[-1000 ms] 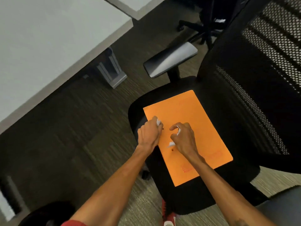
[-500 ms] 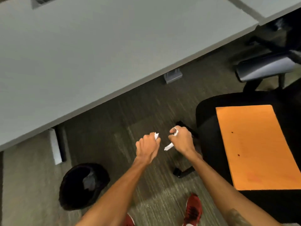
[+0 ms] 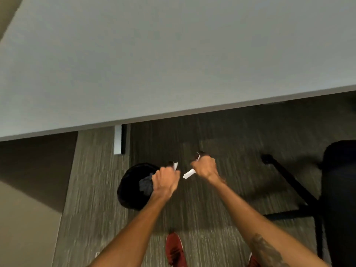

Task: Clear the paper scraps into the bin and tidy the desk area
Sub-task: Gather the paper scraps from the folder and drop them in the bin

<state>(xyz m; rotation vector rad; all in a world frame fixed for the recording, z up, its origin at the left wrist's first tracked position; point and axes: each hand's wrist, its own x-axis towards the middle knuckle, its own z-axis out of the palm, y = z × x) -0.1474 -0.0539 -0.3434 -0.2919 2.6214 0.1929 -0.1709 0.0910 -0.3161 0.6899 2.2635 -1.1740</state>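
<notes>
A round black bin (image 3: 133, 187) stands on the carpet below the desk edge, with dark crumpled material inside. My left hand (image 3: 166, 179) is a fist over the bin's right rim, and a white paper scrap (image 3: 175, 165) pokes out of its top. My right hand (image 3: 204, 166) is fisted just right of it, over the carpet, gripping white paper scraps (image 3: 189, 173) that stick out from both ends of the fist.
The grey desk top (image 3: 173, 54) fills the upper half, its leg (image 3: 117, 139) standing behind the bin. A black office chair (image 3: 339, 199) and its base (image 3: 289, 182) are at the right. My red shoes (image 3: 175, 249) are on the carpet.
The view has swung left from the chair and its orange folder to the bin. Both fists, still holding scraps, have moved with it; the left one now hangs over the bin.
</notes>
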